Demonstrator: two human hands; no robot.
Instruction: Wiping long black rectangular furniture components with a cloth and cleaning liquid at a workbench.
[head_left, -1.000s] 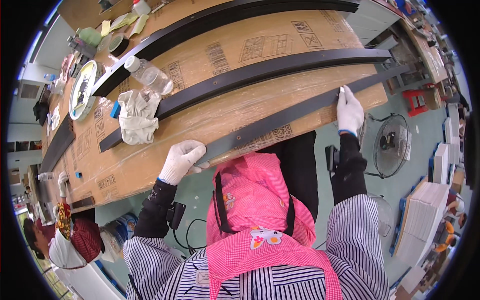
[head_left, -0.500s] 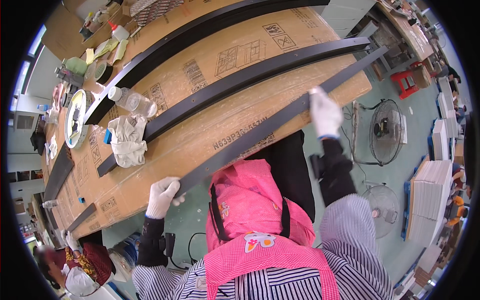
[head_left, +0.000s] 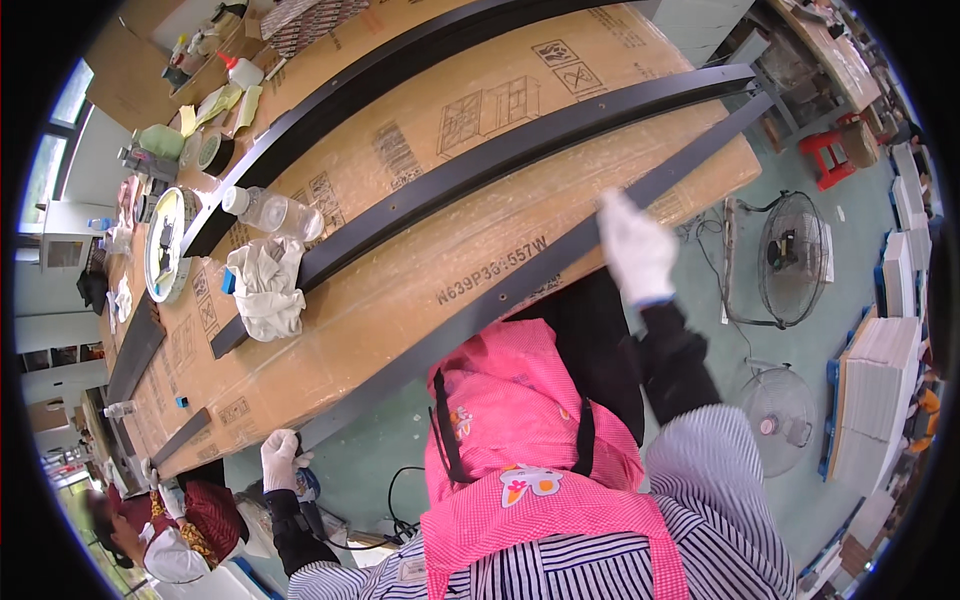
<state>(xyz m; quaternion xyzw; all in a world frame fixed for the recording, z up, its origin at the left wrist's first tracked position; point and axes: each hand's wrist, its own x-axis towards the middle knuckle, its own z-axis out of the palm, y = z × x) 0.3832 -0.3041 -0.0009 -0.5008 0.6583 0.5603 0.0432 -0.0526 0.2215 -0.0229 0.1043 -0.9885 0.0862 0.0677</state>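
Observation:
A long dark grey strip (head_left: 505,292) lies slantwise along the near edge of the cardboard-covered table. Its lower left end juts past the edge, where my left hand (head_left: 282,460), in a white glove, has its fingers curled round it. My right hand (head_left: 637,248), also gloved and slightly blurred, is closed at the strip's near edge, farther up to the right; its fingertips are partly hidden. Beyond the strip, a second dark bar (head_left: 500,150) with small holes lies roughly parallel. A crumpled white cloth (head_left: 266,288) rests over that bar's left part.
Beside the cloth lies a clear plastic bottle (head_left: 275,213). A round white-rimmed tub (head_left: 166,245) stands at the left, and another dark bar (head_left: 340,95) lies farther back. Floor fans (head_left: 790,258) stand at the right. A co-worker (head_left: 185,530) is at the lower left.
My left hand has moved down and left, and the strip's end has come with it past the table edge. My right hand has shifted slightly left and nearer. The view has tilted a little.

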